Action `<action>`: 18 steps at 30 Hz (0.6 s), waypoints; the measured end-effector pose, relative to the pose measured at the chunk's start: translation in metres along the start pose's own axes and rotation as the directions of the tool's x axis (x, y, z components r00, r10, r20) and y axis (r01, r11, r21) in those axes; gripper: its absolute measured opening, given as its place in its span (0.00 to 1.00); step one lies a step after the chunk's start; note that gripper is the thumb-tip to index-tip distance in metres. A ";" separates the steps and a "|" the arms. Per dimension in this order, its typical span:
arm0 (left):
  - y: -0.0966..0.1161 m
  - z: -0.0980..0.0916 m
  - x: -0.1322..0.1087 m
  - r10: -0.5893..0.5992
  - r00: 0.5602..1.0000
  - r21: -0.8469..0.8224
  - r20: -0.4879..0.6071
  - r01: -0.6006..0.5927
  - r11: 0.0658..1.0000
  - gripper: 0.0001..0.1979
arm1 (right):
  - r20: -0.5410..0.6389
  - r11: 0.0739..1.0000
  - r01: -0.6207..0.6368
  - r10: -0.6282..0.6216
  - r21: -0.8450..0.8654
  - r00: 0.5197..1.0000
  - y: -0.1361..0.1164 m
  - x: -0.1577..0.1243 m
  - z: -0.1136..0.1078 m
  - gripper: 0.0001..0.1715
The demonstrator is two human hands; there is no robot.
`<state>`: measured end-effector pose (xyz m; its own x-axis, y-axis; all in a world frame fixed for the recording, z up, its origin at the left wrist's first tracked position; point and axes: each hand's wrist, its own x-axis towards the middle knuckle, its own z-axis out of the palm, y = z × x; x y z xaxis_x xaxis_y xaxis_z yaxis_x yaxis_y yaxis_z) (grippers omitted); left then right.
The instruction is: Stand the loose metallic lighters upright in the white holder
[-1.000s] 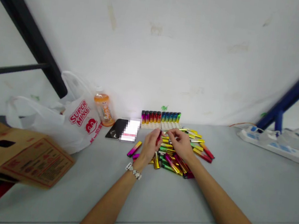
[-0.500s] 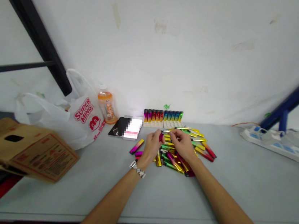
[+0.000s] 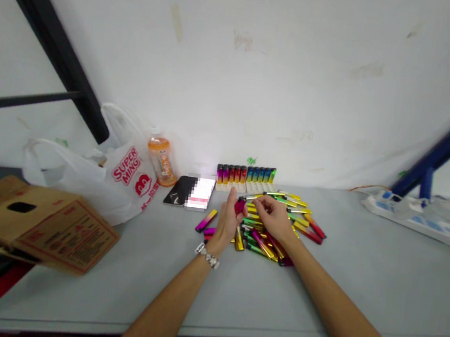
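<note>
Bare table (image 3: 234,295) lies near; lighter pile (image 3: 279,224) and tray (image 3: 244,179) crowd the wall.

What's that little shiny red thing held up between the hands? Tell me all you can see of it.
It looks like a lighter: small, slim, with a glossy, metallic-looking magenta-red shell. It stands roughly upright, pinched in the fingertips of the left hand, above the pile of lighters on the grey table. The right hand is close beside it; whether it touches is unclear. Fingers hide much of it.

Lighters (image 3: 279,227) glossy metallic; table (image 3: 234,295) smooth matt; bag (image 3: 124,183) thin plastic; box (image 3: 37,227) matt cardboard.
</note>
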<state>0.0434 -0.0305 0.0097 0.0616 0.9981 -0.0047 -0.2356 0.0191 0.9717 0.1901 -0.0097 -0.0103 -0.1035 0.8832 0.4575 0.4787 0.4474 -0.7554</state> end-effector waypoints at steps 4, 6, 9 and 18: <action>-0.002 0.002 0.002 0.065 0.997 0.095 -0.051 -0.060 0.994 0.24 | 0.014 1.000 0.003 -0.003 -0.001 1.000 -0.002 0.000 0.000 0.18; -0.003 0.003 0.002 0.066 0.996 0.117 -0.060 -0.059 0.991 0.22 | 0.016 1.000 0.008 -0.008 0.005 1.000 -0.002 -0.001 0.000 0.17; -0.003 0.003 0.003 0.049 0.996 0.102 -0.072 -0.042 0.994 0.21 | 0.016 1.000 0.006 -0.006 0.007 1.000 -0.003 -0.001 0.000 0.17; -0.004 0.002 0.002 0.054 0.997 0.071 -0.059 -0.050 0.996 0.25 | -0.009 0.999 0.005 -0.005 0.032 1.000 -0.004 -0.001 -0.001 0.18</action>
<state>0.0466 -0.0285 0.0060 -0.0091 0.9994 0.0341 -0.1686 -0.0352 0.9851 0.1887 -0.0128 -0.0073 -0.0982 0.8799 0.4649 0.4501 0.4559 -0.7678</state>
